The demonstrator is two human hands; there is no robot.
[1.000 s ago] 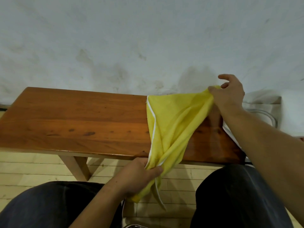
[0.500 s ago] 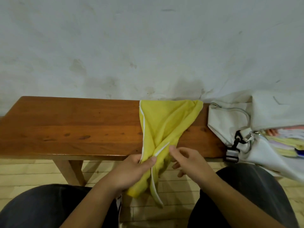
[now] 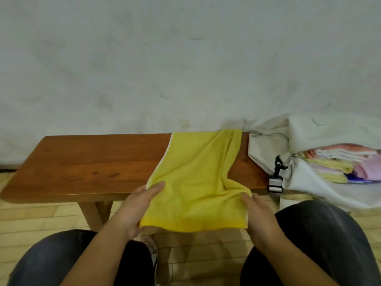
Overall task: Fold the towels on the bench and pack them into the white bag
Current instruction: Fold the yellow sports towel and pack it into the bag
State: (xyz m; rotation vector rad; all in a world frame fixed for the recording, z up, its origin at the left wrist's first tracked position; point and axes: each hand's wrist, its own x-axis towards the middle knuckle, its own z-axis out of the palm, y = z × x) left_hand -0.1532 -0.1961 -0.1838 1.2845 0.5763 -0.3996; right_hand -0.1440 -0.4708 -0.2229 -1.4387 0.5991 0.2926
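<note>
While left hand (image 3: 136,207) and right hand (image 3: 261,219) grip the yellow towel (image 3: 198,182), wooden bench (image 3: 92,166) against scuffed wall (image 3: 165,69), plank floor (image 3: 31,219)

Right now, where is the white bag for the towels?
In the head view, the white bag lies at the right end of the wooden bench, just right of the yellow towel, with folded towels stacked inside.

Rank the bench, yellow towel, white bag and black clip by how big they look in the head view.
1. bench
2-3. yellow towel and white bag: these look alike, and the bag runs off the right edge, so they are left unranked
4. black clip
</note>
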